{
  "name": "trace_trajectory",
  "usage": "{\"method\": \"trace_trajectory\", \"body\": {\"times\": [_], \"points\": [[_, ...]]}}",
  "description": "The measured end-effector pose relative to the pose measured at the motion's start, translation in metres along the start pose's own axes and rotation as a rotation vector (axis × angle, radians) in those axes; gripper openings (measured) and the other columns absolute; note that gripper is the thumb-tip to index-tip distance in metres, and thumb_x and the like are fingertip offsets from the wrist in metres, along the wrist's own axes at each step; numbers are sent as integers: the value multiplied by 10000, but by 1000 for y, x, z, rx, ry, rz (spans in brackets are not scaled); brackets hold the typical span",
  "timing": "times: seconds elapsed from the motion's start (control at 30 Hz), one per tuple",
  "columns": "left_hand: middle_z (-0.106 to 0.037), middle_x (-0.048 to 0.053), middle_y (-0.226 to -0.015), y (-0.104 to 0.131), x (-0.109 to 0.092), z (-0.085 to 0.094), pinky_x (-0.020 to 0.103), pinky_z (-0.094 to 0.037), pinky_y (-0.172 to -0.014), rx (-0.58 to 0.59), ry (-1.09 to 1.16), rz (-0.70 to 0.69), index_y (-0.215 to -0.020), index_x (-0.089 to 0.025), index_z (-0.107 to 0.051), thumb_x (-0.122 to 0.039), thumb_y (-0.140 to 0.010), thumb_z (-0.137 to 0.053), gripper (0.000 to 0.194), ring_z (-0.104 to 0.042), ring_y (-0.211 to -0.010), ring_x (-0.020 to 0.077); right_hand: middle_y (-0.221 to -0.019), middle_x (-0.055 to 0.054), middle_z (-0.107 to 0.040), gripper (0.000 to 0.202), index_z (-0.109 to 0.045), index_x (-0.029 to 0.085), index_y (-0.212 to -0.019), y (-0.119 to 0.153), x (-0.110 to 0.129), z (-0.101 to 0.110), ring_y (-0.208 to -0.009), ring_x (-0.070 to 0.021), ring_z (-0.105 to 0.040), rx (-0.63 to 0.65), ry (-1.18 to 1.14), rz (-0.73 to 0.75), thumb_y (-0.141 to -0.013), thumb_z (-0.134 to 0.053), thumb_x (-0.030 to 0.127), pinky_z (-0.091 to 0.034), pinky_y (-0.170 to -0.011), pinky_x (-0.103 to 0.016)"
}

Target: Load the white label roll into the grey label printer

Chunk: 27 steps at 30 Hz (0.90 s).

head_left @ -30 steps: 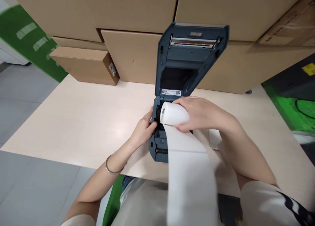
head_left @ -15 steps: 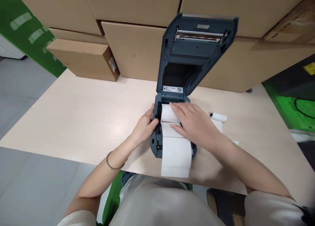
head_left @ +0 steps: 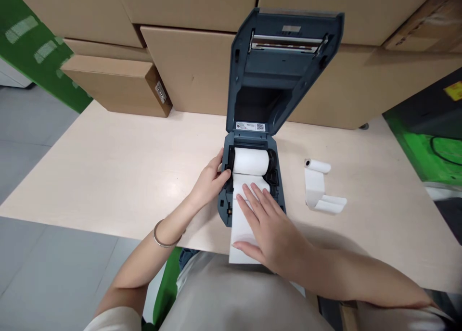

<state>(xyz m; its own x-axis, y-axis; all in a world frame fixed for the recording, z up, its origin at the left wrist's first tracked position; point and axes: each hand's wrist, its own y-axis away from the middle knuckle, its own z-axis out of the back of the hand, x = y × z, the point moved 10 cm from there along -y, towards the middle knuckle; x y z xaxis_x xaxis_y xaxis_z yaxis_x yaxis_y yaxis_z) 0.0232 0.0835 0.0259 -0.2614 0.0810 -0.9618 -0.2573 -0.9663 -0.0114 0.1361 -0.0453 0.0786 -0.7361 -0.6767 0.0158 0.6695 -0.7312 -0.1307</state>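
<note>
A dark blue-grey label printer [head_left: 223,208] stands on the table with its lid [head_left: 274,73] raised. Inside it lies a white paper roll [head_left: 251,161], and its paper strip [head_left: 240,235] runs forward over the printer's front edge. My left hand [head_left: 209,183] rests against the printer's left side, thumb on the rim near the roll holder and fingers partly hidden behind the casing. Flat on the strip, below the roll, lies my right hand [head_left: 265,222] with its fingers spread.
A small roll [head_left: 319,166] with unrolled white paper [head_left: 314,185] is on the table [head_left: 119,172] right of the printer. Large cardboard boxes [head_left: 191,71] line the back, with a flatter box [head_left: 111,85] at back left.
My right hand has moved from the roll down onto the strip, uncovering the roll and the printer's right side. My left hand has stayed at the printer's left side.
</note>
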Motion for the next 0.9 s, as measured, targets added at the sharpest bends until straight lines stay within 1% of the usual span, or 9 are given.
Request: {"method": "trace_trajectory", "body": {"times": [0.1, 0.2, 0.3, 0.33, 0.4, 0.5, 0.67, 0.8, 0.9], "points": [[-486, 170, -1754, 0, 4, -2, 520, -420, -1329, 7, 62, 24, -1702, -134, -407, -388, -1015, -598, 757, -507, -1596, 358, -1510, -226, -700, 518, -753, 124, -1382, 0, -26, 32, -1430, -403, -671, -177, -96, 11, -1056, -604, 498, -576, -1200, -628], [-504, 146, -1746, -1, 2, -3, 537, -364, -1354, -17, 140, 2, -1665, -167, -484, -564, -1067, -549, 722, -476, -1611, 379, -1336, -160, -787, 271, -753, 208, -1231, -11, -99, 81, -1301, -353, -730, -513, -140, -124, -1046, -667, 386, -579, -1143, -594], [-572, 110, -1700, -2, 2, -4, 563, -368, -1328, -26, 224, 33, -1617, -220, -569, -704, -1091, -388, 738, -502, -1574, 404, -1620, -253, -572, 684, -514, 132, -1560, -28, -202, 108, -1507, -346, -573, -855, -436, -355, -1023, -672, 525, -463, -1251, -576], [-591, 107, -1684, -2, 4, -4, 571, -387, -1304, -26, 249, 65, -1612, -228, -579, -738, -1087, -342, 769, -525, -1548, 410, -1740, -221, -450, 790, -388, 162, -1647, -43, -231, 104, -1582, -315, -497, -851, -614, -388, -1026, -623, 590, -417, -1291, -555], [-620, 110, -1657, -2, 9, -2, 569, -407, -1271, -32, 303, 126, -1593, -223, -604, -785, -1066, -285, 834, -550, -1517, 413, -1743, -130, -472, 733, -320, 250, -1668, -81, -264, 88, -1516, -260, -552, -697, -875, -406, -1074, -332, 681, -458, -1238, -524], [-678, 140, -1584, -2, 16, 2, 548, -407, -1259, -27, 404, 200, -1526, -177, -664, -849, -1018, -269, 930, -568, -1497, 411, -1409, -92, -736, 862, -512, 282, -1529, -109, -266, 87, -1276, -272, -698, -579, -959, -363, -1018, -30, 782, -539, -1110, -492], [-740, 225, -1435, 1, 25, 12, 501, -484, -1177, -108, 578, 346, -1585, -79, -555, -948, -932, -345, 1107, -648, -1403, 402, -1147, -90, -784, 790, -704, 296, -1120, -84, -233, 98, -1322, -303, -670, -632, -1119, -384, -948, -199, 879, -535, -1136, -496], [-741, 191, -1429, 8, 16, 18, 493, -516, -1141, -197, 681, 353, -1729, -164, -323, -923, -891, -532, 1150, -655, -1409, 397, -1376, -73, -746, 524, -653, 274, -899, -40, -199, 77, -1491, -328, -588, -619, -1273, -492, -948, -571, 789, -470, -1257, -560], [-712, 175, -1487, 14, 7, 14, 541, -486, -1188, -173, 698, 357, -1768, -228, -216, -917, -831, -646, 1240, -599, -1484, 431, -1712, -33, -508, 520, -644, 300, -1099, -12, -167, 36, -1648, -347, -414, -460, -1278, -591, -776, -903, 614, -359, -1359, -613]]}}
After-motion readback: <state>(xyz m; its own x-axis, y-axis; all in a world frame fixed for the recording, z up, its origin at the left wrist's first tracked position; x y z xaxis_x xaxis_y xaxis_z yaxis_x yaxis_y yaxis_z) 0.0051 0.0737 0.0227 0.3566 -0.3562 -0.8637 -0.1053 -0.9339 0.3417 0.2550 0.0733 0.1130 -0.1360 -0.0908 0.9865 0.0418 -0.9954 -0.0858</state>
